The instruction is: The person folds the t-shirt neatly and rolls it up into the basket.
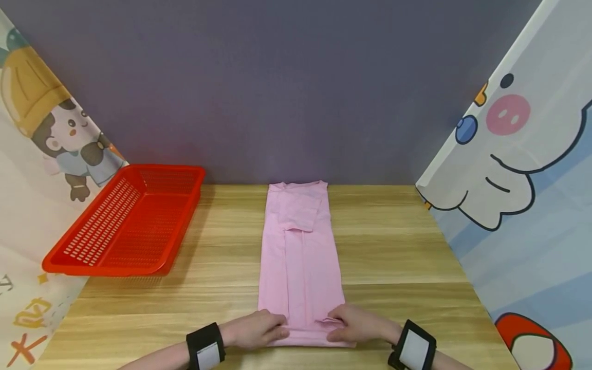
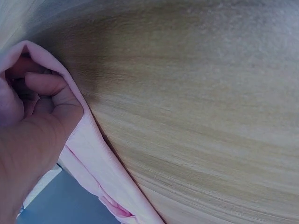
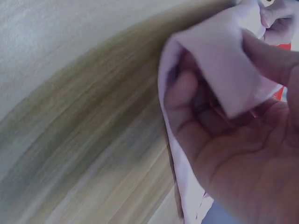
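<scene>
A pink shirt (image 1: 273, 257), folded into a long narrow strip, lies on the table from its back edge towards the front. Its near end is turned up in a low fold. My left hand (image 1: 254, 330) grips the left side of that fold; in the left wrist view, curled fingers (image 2: 44, 84) sit inside the pink cloth (image 2: 100, 149). At the right side, my right hand (image 1: 361, 325) holds the fold between thumb and fingers, and the right wrist view shows the cloth (image 3: 219, 51) looped over the fingertips. A smaller folded flap lies near the shirt's far end.
To the left, a red plastic basket (image 1: 196, 190) with perforated sides stands on the wooden table (image 1: 384, 246). A grey panel (image 1: 305, 92) rises behind the table. Printed cloths hang at the left (image 1: 28, 205) and right (image 1: 546, 221) sides.
</scene>
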`<state>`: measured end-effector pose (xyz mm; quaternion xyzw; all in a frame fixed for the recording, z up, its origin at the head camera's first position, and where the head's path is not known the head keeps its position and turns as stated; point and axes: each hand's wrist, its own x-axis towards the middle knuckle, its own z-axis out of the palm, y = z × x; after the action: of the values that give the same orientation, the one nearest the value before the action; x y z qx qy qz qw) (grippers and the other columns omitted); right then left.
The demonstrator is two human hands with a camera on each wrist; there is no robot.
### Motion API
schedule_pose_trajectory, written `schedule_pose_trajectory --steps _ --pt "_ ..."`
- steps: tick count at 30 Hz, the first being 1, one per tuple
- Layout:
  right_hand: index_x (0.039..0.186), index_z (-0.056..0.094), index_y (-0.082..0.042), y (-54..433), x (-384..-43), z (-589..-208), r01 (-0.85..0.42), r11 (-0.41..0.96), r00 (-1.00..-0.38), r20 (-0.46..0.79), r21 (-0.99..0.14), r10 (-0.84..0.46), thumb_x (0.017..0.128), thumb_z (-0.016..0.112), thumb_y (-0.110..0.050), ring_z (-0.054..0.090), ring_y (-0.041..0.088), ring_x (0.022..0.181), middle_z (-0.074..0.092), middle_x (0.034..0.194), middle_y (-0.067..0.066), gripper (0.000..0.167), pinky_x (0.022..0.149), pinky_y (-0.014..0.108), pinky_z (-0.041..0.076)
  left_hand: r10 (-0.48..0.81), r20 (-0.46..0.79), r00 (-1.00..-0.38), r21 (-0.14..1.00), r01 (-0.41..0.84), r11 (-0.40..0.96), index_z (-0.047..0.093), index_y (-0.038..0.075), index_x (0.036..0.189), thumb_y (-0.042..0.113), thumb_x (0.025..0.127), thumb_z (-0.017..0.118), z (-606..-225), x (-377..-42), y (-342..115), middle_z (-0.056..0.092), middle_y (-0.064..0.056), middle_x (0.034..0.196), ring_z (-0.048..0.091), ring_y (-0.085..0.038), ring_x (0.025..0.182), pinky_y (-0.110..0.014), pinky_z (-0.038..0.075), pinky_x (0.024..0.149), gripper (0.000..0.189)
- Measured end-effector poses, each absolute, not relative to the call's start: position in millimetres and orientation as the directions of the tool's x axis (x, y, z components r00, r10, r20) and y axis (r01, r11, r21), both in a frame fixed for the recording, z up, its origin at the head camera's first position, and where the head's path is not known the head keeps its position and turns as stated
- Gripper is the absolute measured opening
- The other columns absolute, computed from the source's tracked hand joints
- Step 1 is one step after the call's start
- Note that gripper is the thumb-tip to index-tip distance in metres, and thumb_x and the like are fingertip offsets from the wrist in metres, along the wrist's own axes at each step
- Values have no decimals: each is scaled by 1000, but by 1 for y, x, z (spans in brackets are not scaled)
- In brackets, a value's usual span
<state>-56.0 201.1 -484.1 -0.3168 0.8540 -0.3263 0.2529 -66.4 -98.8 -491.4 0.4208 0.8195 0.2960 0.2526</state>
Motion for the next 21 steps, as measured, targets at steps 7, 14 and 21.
schedule_pose_trajectory --steps 7,14,21 --pt "76 61 -7 203 -59 -486 -319 557 -675 -229 -767 -701 89 70 -10 39 -7 61 40 68 -18 16 56 13 35 850 -135 -509 686 571 451 56 14 84 27 106 49 -493 -67 -99 35 20 67 34 9 57 -9 32 53 27" --pt "73 52 -6 201 -57 -484 -377 569 -676 -203 -731 -709 88 58 5 33 -7 59 34 67 -16 19 56 13 31 843 -136 -520 673 576 464 59 13 83 17 104 52 -492 -67 -97 34 18 66 33 8 58 -10 33 55 22" --pt "107 65 -12 194 -50 -480 -350 635 -692 -267 -689 -671 97 57 -19 44 -4 66 47 76 -15 14 60 17 40 850 -116 -513 690 574 440 60 12 87 13 103 51 -489 -69 -97 37 17 67 36 8 61 -10 37 59 19"
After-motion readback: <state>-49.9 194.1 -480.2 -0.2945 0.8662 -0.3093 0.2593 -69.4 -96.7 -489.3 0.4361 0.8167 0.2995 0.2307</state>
